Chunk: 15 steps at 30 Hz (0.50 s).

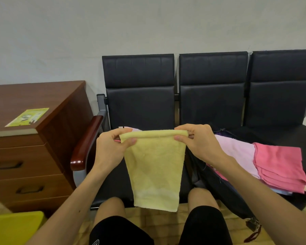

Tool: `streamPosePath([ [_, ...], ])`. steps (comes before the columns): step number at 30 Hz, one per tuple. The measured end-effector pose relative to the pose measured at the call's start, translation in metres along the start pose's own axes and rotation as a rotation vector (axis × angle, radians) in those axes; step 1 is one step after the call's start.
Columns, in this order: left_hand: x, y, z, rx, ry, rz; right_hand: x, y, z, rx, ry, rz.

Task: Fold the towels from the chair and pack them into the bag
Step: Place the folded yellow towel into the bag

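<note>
A pale yellow towel (155, 167) hangs in the air in front of the black chairs, doubled over along its top edge. My left hand (109, 149) pinches the top left corner and my right hand (200, 144) pinches the top right corner. To the right, light pink towels (237, 152) and a stack of darker pink towels (281, 167) lie on a dark bag (224, 193) that sits on the middle chair seat (290, 133). A bit of pink cloth shows behind the yellow towel's top left.
A row of three black chairs (141, 103) stands against the wall, with a wooden armrest (85, 144) at the left end. A brown drawer cabinet (30, 147) with a green leaflet stands at the left. A yellow object (16, 225) is at the lower left. My knees are below.
</note>
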State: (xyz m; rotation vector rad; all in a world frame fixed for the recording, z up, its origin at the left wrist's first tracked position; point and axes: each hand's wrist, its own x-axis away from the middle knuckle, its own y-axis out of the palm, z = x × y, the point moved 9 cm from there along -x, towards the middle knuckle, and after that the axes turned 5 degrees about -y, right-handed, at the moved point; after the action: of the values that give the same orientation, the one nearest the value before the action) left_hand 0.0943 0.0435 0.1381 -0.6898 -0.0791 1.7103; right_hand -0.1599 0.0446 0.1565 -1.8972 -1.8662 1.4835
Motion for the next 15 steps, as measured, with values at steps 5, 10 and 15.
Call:
streamPosePath([
  [5, 0.000, 0.000, -0.007, -0.099, 0.023, 0.037, 0.006, 0.001, 0.004, 0.065, -0.001, -0.012],
  [10, 0.005, 0.001, -0.002, -0.113, 0.075, 0.042, 0.010, 0.000, 0.009, 0.102, 0.034, 0.001],
  [15, 0.008, -0.003, -0.005, -0.116, 0.063, 0.066, 0.012, 0.002, 0.016, 0.095, 0.066, -0.018],
])
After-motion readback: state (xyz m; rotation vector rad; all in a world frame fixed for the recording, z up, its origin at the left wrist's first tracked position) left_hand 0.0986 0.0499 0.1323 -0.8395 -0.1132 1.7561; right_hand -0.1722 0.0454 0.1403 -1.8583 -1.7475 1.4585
